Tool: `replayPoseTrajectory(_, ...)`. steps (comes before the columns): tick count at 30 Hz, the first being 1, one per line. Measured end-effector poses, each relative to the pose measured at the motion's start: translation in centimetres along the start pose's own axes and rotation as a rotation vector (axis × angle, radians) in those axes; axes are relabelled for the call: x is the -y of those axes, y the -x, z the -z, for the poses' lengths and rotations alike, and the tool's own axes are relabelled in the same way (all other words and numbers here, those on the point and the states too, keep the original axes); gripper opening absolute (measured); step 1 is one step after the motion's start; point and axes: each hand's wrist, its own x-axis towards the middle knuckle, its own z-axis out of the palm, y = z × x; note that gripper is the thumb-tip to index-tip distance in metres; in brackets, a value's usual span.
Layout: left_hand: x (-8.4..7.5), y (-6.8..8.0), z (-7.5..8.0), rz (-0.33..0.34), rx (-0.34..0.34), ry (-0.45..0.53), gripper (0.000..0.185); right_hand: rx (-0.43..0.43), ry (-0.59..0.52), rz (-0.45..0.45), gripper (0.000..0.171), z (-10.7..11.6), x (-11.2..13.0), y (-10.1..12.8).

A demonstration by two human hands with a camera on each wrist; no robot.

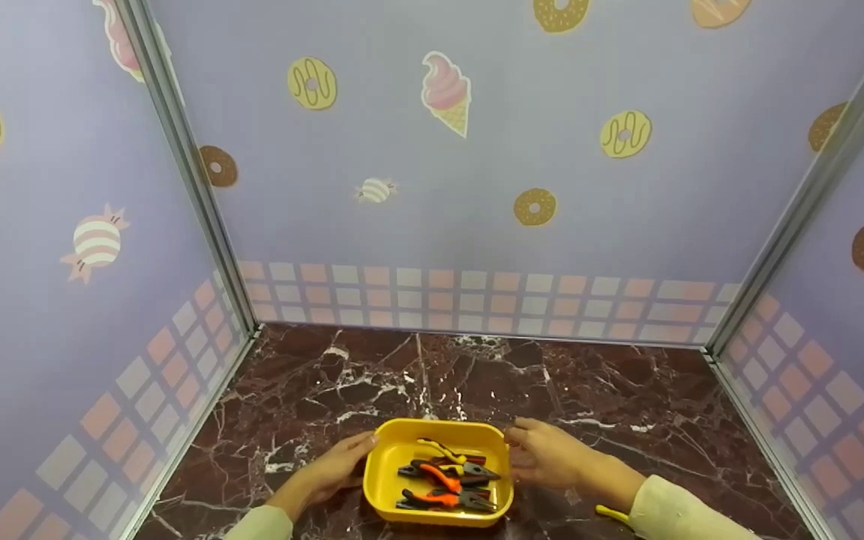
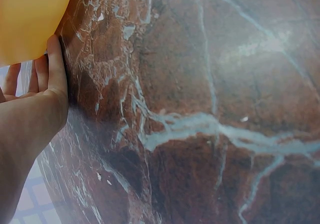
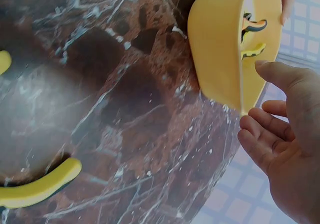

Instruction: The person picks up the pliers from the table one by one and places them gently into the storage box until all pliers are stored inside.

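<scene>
A glossy yellow plastic tray [image 1: 383,469], rounded at its corners, sits low in the centre of the head view on a dark red marble counter [image 1: 627,405] veined in white. Inside lie several pliers [image 1: 443,480] with orange, yellow and dark handles. The left hand [image 1: 338,469] rests straight fingers against the tray's left wall; the left wrist view shows them touching the smooth yellow side. The right hand [image 1: 548,454] is by the right wall, fingers relaxed and spread; the right wrist view shows a small gap between fingertips and rim, holding nothing. That view alone also shows a curved yellow handle [image 3: 37,186] lying at lower left.
</scene>
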Motion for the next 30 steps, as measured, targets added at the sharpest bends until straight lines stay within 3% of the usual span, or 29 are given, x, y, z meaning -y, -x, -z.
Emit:
replayPoseTrajectory(10, -0.5, 0.2, -0.2, 0.000, 0.014, -0.004, 0.071, 0.032, 0.033, -0.048, 0.050, 1.0, -1.3, 1.9)
replayPoseTrajectory(17, -0.5, 0.1, -0.1, 0.005, 0.024, 0.010, 0.069, -0.029, 0.097, -0.010, 0.044, 0.8, -1.9, 2.9)
replayPoseTrajectory(30, -0.2, 0.3, -0.1, -0.004, 0.009, 0.012, 0.070, 0.014, 0.055, -0.038, 0.046, 1.3, -2.2, 3.9)
